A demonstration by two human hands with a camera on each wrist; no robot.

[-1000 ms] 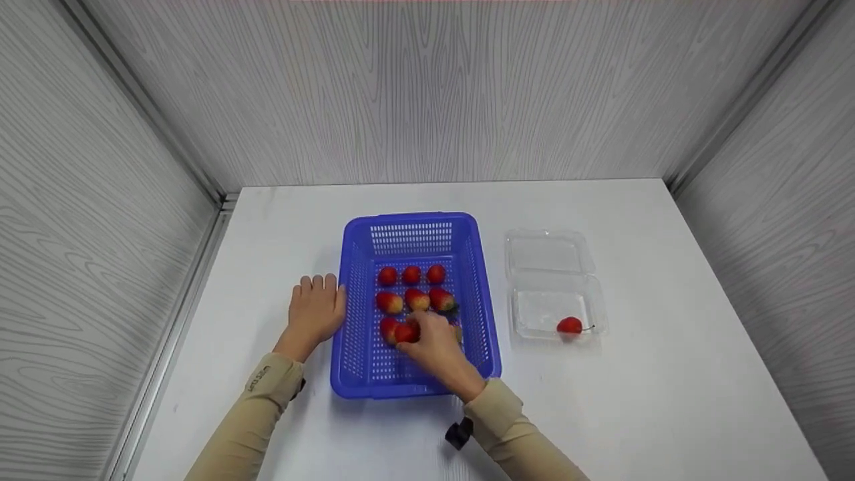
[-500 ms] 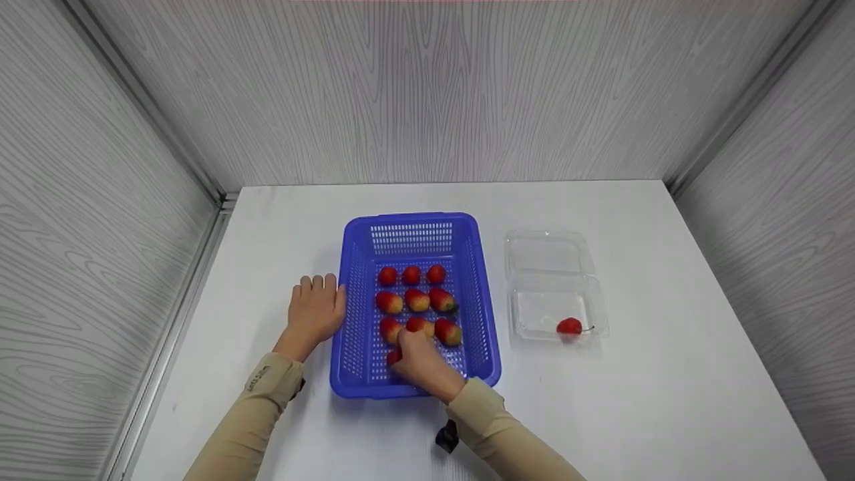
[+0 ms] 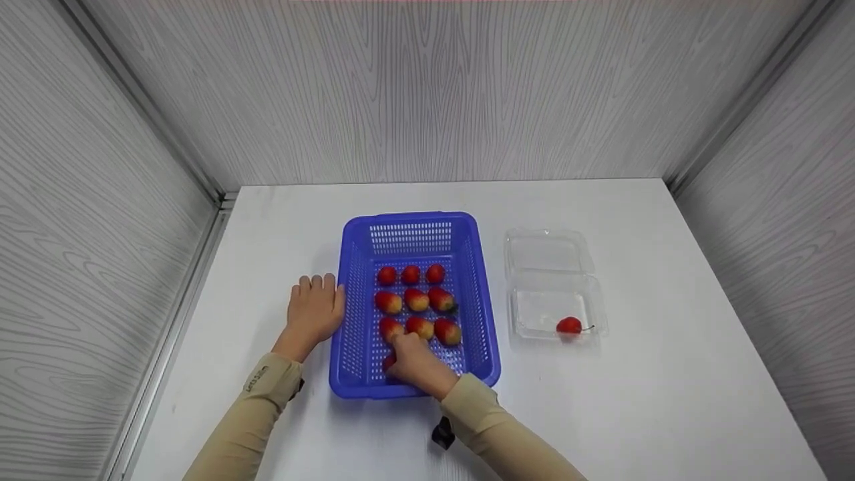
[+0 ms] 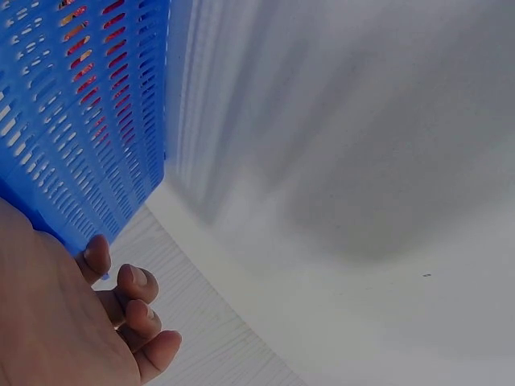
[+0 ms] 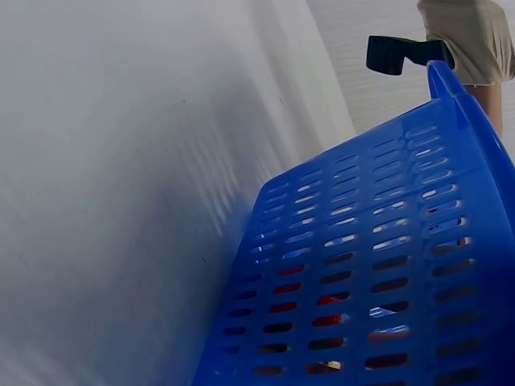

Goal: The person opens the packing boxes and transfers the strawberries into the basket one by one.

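On the white tabletop (image 3: 374, 441) stands a blue perforated plastic basket (image 3: 486, 314), rectangular and slotted on its walls, roughly midway between the two arms. Inside it, red strawberries lie in three rows of three on the floor: the far row (image 3: 411, 274), the middle row (image 3: 416, 300) and the near row (image 3: 419, 328). The right hand (image 3: 415, 364) reaches over the basket's near rim and rests low in its near left part, fingers curled down around a further red strawberry (image 3: 389, 361) of which only a small red patch shows at the fingertips; the grasp looks like a pinch on that berry, just in front of the near row. The left hand (image 3: 314, 312) lies flat on the tabletop, fingers straight and together, its thumb side against the basket's left outer wall; the left wrist view shows those fingers (image 4: 133, 281) relaxed beside the blue wall (image 4: 80, 121), holding nothing. Both forearms wear beige sleeves (image 3: 494, 434). To the right of the basket, well apart from both hands, sits a clear plastic clamshell box (image 3: 551, 254) with its lid folded open away from the person, and a single red strawberry with a stem (image 3: 569, 326) lies in its near tray.
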